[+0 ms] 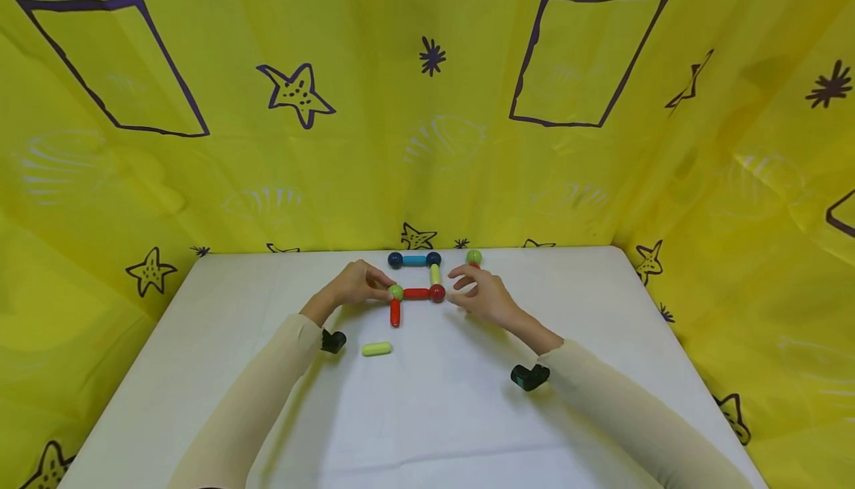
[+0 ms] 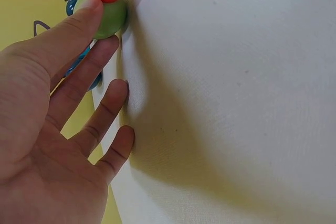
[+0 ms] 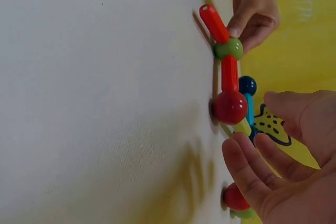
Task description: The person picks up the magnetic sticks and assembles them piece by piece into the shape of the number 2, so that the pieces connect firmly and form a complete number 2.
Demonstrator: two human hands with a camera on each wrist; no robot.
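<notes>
My left hand (image 1: 354, 283) pinches a green ball (image 1: 396, 292) between thumb and index finger, its other fingers spread apart. That ball belongs to a chain of coloured rods and balls. One red rod (image 1: 395, 313) points from it toward me; another red rod (image 1: 417, 294) runs right to a red ball (image 1: 437, 293). From there a pale yellow rod (image 1: 436, 274) leads back to a dark blue ball (image 1: 433, 259), joined by a blue rod (image 1: 414, 260) to a second dark blue ball (image 1: 395, 260). Beside the red ball, my right hand (image 3: 294, 166) holds nothing, fingers parted.
A loose yellow-green rod (image 1: 377, 349) lies on the white tabletop (image 1: 427, 415), nearer me. Beyond the right hand is another green ball (image 1: 473, 257) with a red piece, partly hidden by the fingers. Yellow patterned cloth (image 1: 374, 170) encloses the table's back and sides.
</notes>
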